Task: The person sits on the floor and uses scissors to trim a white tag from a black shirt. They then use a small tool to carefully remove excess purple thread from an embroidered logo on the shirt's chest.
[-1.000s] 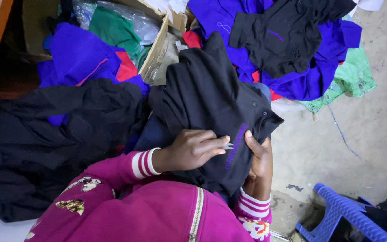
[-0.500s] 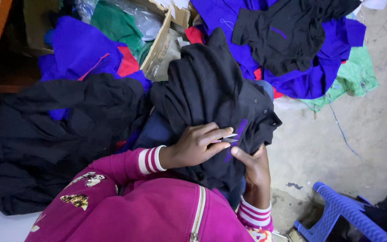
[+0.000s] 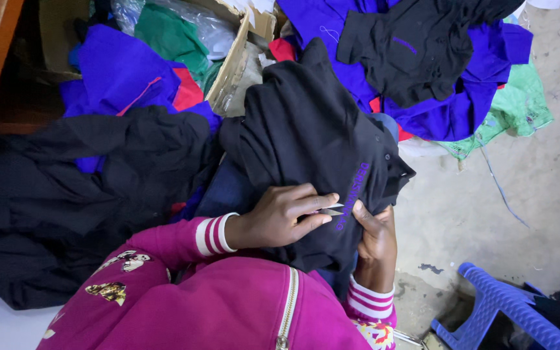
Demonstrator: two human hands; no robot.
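Observation:
A black polo shirt (image 3: 306,129) with purple embroidery on its chest lies over my lap. My left hand (image 3: 277,217) pinches a small pair of metal thread snips (image 3: 330,209), whose tips touch the embroidery. My right hand (image 3: 374,233) grips the shirt's fabric just beside the embroidery, thumb on top, and holds it taut. Both wrists show magenta sleeves with white-striped cuffs.
A heap of black garments (image 3: 79,188) lies to my left. Blue, red and green clothes (image 3: 124,71) and an open cardboard box (image 3: 231,61) sit behind. Another black shirt on blue ones (image 3: 422,52) lies at the upper right. A blue plastic stool (image 3: 500,304) stands on the concrete floor.
The shirt has shifted slightly on my lap and its embroidered part is flatter. My left hand's snips have stayed at the embroidery; my right thumb has moved up next to them.

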